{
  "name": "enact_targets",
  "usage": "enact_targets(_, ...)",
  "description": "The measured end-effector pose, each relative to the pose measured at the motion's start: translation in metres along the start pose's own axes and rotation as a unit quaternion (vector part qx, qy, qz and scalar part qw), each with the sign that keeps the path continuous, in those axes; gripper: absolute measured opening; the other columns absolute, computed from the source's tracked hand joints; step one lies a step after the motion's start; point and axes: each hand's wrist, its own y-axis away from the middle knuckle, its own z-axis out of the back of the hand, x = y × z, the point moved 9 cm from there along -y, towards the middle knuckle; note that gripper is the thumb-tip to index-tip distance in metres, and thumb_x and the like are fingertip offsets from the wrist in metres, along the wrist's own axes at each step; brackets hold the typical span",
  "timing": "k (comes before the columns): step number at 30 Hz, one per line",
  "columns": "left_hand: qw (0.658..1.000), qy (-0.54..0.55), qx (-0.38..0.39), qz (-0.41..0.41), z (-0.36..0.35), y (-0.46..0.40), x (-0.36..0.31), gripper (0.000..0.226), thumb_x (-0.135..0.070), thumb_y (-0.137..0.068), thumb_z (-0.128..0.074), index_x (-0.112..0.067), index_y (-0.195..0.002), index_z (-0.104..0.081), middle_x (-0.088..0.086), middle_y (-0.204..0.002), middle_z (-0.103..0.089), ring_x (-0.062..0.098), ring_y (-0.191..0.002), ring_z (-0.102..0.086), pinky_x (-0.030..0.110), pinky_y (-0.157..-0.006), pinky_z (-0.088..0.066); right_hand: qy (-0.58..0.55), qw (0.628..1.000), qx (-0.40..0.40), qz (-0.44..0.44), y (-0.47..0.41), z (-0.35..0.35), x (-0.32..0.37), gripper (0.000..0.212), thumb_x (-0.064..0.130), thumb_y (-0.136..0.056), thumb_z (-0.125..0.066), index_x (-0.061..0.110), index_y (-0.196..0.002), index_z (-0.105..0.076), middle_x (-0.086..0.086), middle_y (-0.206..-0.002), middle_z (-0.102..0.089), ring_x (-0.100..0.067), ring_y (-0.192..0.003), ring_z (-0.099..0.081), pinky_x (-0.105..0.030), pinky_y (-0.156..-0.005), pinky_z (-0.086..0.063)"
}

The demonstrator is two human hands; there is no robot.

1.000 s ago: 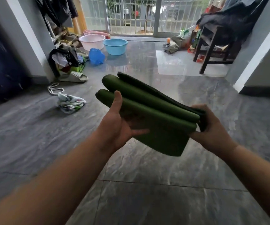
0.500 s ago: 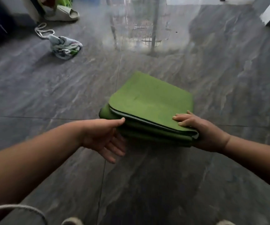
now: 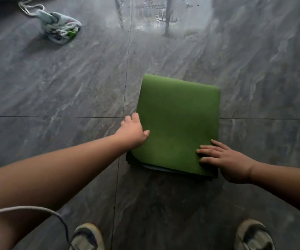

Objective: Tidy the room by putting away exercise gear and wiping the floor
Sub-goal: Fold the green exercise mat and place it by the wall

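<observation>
Grey tiles (image 3: pixel 55 83) bear folded mat (image 3: pixel 178 123); left hand (image 3: pixel 133 131) grips, right hand (image 3: pixel 225 159) presses flat.

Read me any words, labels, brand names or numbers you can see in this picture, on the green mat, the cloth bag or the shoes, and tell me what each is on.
There is no readable text in this view.
Folded green exercise mat: plain surface, no label or logo visible.
Crumpled patterned drawstring cloth bag: a coloured print, too blurred to tell whether it holds any lettering.
Grey and white shoes: no markings legible.
Grey marbled floor tiles: no writing.
</observation>
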Motion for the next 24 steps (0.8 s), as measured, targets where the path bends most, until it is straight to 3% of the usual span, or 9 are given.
enact_targets(3, 0.999, 0.04, -0.014, 0.005, -0.023, -0.007, -0.005, 0.091, -0.059, -0.093, -0.048, -0.017, -0.154, 0.005, 0.016, -0.158, -0.011, 0.04, -0.137, -0.032, 0.052, -0.109, -0.033, -0.091, 0.978, -0.165, -0.091, -0.018, 0.057, -0.019, 0.047, 0.013, -0.072, -0.054, 0.027, -0.116, -0.057, -0.004, -0.133, -0.06, -0.03, -0.121, -0.057, -0.04, -0.103, -0.036)
enact_targets(5, 0.997, 0.079, -0.022, 0.015, -0.03, -0.012, -0.006, 0.089, -0.059, -0.094, -0.042, -0.02, -0.154, 0.01, 0.016, -0.159, -0.009, 0.041, -0.136, -0.036, 0.053, -0.106, -0.036, -0.089, 0.949, -0.235, -0.192, -0.036, 0.089, -0.039, 0.048, 0.024, -0.077, -0.044, 0.026, -0.124, -0.055, -0.009, -0.139, -0.055, -0.034, -0.129, -0.05, -0.044, -0.107, -0.033)
enact_targets(7, 0.996, 0.073, -0.046, 0.012, -0.029, -0.016, -0.008, 0.083, -0.059, -0.096, -0.038, -0.027, -0.153, 0.014, 0.015, -0.16, -0.005, 0.042, -0.138, -0.032, 0.055, -0.106, -0.036, -0.069, 0.927, -0.194, -0.313, -0.057, 0.094, -0.059, 0.06, 0.032, -0.087, -0.039, 0.027, -0.147, -0.036, -0.008, -0.161, -0.024, -0.031, -0.149, -0.018, -0.049, -0.12, -0.014)
enact_targets(9, 0.997, 0.047, -0.065, -0.003, -0.027, -0.017, -0.011, 0.076, -0.058, -0.097, -0.033, -0.035, -0.152, 0.014, 0.014, -0.162, 0.004, 0.042, -0.141, -0.026, 0.056, -0.106, -0.036, -0.092, 0.905, -0.095, -0.405, -0.072, 0.071, -0.074, 0.067, 0.043, -0.098, -0.033, 0.03, -0.157, -0.002, -0.003, -0.165, 0.012, -0.025, -0.151, 0.016, -0.048, -0.121, 0.009)
enact_targets(11, 0.997, 0.029, -0.07, -0.015, -0.03, -0.014, -0.013, 0.071, -0.058, -0.098, -0.03, -0.041, -0.151, 0.013, 0.012, -0.162, 0.01, 0.041, -0.142, -0.024, 0.055, -0.103, -0.038, -0.09, 0.901, -0.042, -0.423, -0.08, 0.045, -0.072, 0.072, 0.052, -0.099, -0.026, 0.029, -0.156, 0.012, -0.004, -0.163, 0.024, -0.027, -0.147, 0.027, -0.05, -0.119, 0.015)
enact_targets(15, 0.999, -0.022, -0.046, -0.007, -0.054, -0.009, -0.006, 0.07, -0.059, -0.098, -0.027, -0.039, -0.153, 0.011, 0.016, -0.162, 0.007, 0.042, -0.14, -0.027, 0.052, -0.101, -0.041, -0.062, 0.914, 0.013, -0.402, -0.079, 0.003, -0.069, 0.077, 0.06, -0.097, -0.02, 0.026, -0.155, 0.018, -0.005, -0.16, 0.03, -0.029, -0.145, 0.032, -0.053, -0.118, 0.017)
enact_targets(18, 0.998, -0.045, -0.039, -0.004, -0.063, -0.007, -0.001, 0.07, -0.058, -0.098, -0.03, -0.036, -0.154, 0.006, 0.019, -0.16, 0.002, 0.041, -0.141, -0.024, 0.052, -0.101, -0.041, -0.088, 0.914, 0.008, -0.397, -0.081, -0.002, -0.073, 0.079, 0.059, -0.096, -0.027, 0.028, -0.156, 0.012, -0.003, -0.162, 0.025, -0.027, -0.147, 0.029, -0.051, -0.118, 0.016)
enact_targets(20, 0.998, -0.028, -0.057, -0.004, -0.057, -0.009, 0.002, 0.068, -0.057, -0.096, -0.034, -0.036, -0.153, -0.003, 0.019, -0.157, -0.007, 0.04, -0.14, -0.025, 0.052, -0.103, -0.04, -0.145, 0.905, -0.059, -0.397, -0.078, 0.013, -0.073, 0.078, 0.049, -0.095, -0.046, 0.028, -0.158, -0.006, -0.002, -0.166, 0.009, -0.024, -0.151, 0.017, -0.048, -0.121, 0.012)
enact_targets(24, 0.988, 0.056, -0.146, -0.012, -0.024, -0.021, 0.002, 0.049, -0.051, -0.093, -0.046, -0.028, -0.134, -0.03, 0.014, -0.131, -0.033, 0.036, -0.123, -0.038, 0.049, -0.101, -0.04, -0.277, 0.802, -0.273, -0.454, -0.043, 0.053, -0.082, 0.063, 0.017, -0.089, -0.065, 0.018, -0.146, -0.038, -0.007, -0.16, -0.023, -0.024, -0.149, -0.017, -0.033, -0.121, -0.009)
